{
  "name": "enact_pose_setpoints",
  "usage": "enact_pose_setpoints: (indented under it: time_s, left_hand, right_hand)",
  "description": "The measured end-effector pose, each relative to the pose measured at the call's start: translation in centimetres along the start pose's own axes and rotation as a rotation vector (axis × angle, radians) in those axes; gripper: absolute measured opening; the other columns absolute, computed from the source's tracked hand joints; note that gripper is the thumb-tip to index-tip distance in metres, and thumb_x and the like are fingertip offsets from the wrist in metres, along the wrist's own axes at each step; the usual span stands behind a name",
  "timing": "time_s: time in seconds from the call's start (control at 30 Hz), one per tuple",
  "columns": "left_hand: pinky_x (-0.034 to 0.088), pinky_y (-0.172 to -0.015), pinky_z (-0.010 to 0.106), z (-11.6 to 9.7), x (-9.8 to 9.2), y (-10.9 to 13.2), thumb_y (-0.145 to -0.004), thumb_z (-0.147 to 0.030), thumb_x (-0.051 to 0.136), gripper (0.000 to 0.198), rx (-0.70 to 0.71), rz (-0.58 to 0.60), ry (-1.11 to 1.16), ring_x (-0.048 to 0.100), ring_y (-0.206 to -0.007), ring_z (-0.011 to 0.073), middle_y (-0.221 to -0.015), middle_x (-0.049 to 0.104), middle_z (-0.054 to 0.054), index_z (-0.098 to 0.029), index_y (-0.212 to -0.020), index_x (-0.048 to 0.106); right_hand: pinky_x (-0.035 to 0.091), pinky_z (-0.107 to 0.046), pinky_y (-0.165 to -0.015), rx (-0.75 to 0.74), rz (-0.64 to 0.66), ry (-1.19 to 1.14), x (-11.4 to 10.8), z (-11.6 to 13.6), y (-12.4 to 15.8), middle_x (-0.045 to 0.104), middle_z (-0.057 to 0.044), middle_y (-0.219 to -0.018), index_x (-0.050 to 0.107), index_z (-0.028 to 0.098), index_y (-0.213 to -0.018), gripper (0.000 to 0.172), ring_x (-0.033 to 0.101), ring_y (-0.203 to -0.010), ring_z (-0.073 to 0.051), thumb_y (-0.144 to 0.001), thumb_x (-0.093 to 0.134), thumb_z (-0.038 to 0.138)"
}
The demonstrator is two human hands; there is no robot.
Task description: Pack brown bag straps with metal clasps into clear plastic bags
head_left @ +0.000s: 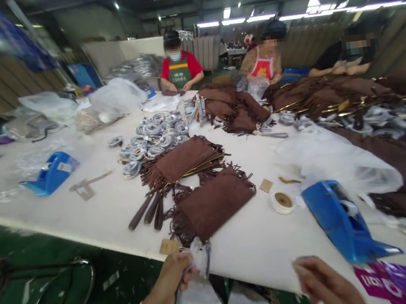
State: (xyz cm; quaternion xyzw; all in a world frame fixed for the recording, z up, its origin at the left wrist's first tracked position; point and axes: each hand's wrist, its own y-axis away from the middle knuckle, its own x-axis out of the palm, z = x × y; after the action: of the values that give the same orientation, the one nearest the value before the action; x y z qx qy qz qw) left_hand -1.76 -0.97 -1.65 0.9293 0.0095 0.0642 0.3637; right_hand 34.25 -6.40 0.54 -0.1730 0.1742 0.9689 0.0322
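My left hand is closed on the gathered top of a clear plastic bag at the near edge of the white table; the bag hangs down below the edge. My right hand is at the lower right, blurred, its fingers curled near the table edge with nothing clearly in them. Just beyond my left hand lies a brown fringed suede bag, with another stack of them behind it.
Brown straps, a pile of coiled grey cords, a tape roll, two blue dispensers and clear bags lie on the table. Three people work at the far side. A metal stool stands lower left.
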Motion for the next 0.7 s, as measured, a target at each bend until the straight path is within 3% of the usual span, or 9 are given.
enact_pose_setpoints:
  time_s: [0.13,0.23,0.4,0.57,0.7]
  left_hand:
    - [0.015,-0.038,0.013,-0.1,0.5,0.2,-0.064,-0.037,0.071,0.036,-0.078,0.021,0.142,0.034,-0.041,0.0034,-0.061,0.057,0.0,-0.018,-0.08,0.046]
    - [0.013,-0.039,0.013,-0.2,-0.1,0.1,-0.064,-0.032,0.074,0.035,-0.14,0.118,0.254,0.032,-0.041,0.002,-0.06,0.054,-0.001,-0.017,-0.08,0.047]
    - [0.008,-0.038,0.015,-0.3,-0.6,-0.3,-0.066,-0.027,0.073,0.03,-0.182,0.195,0.29,0.03,-0.039,0.0018,-0.06,0.055,-0.001,-0.017,-0.081,0.048]
    - [0.008,-0.037,0.018,-0.4,-0.3,0.1,-0.069,-0.028,0.068,0.025,-0.129,0.16,0.201,0.03,-0.038,0.0035,-0.057,0.054,-0.002,-0.019,-0.079,0.048]
    - [0.012,-0.037,0.019,-0.2,0.0,0.5,-0.074,-0.036,0.063,0.024,-0.065,0.104,0.162,0.03,-0.038,0.0053,-0.055,0.052,-0.003,-0.02,-0.082,0.046]
  right_hand:
    - [0.039,-0.023,-0.053,-0.12,0.432,-0.267,13.2,4.9,-1.1,0.061,0.0,-0.066,0.06,0.021,-0.091,0.03,0.048,-0.053,-0.011,-0.086,0.051,0.049]
    - [0.037,-0.02,-0.049,-0.136,0.557,-0.378,18.5,5.7,-2.9,0.062,0.001,-0.069,0.059,0.019,-0.089,0.026,0.046,-0.05,-0.009,-0.086,0.053,0.044]
    - [0.035,-0.019,-0.046,-0.091,0.589,-0.451,20.7,5.0,-4.6,0.061,0.002,-0.067,0.06,0.019,-0.086,0.019,0.045,-0.05,-0.009,-0.084,0.057,0.037]
    - [0.032,-0.018,-0.044,-0.082,0.625,-0.416,21.0,5.6,-5.0,0.059,0.003,-0.062,0.059,0.018,-0.083,0.016,0.042,-0.046,-0.007,-0.084,0.056,0.034]
    - [0.033,-0.019,-0.043,-0.097,0.579,-0.331,21.4,5.7,-4.8,0.057,0.004,-0.06,0.057,0.02,-0.083,0.012,0.041,-0.045,-0.008,-0.085,0.054,0.031]
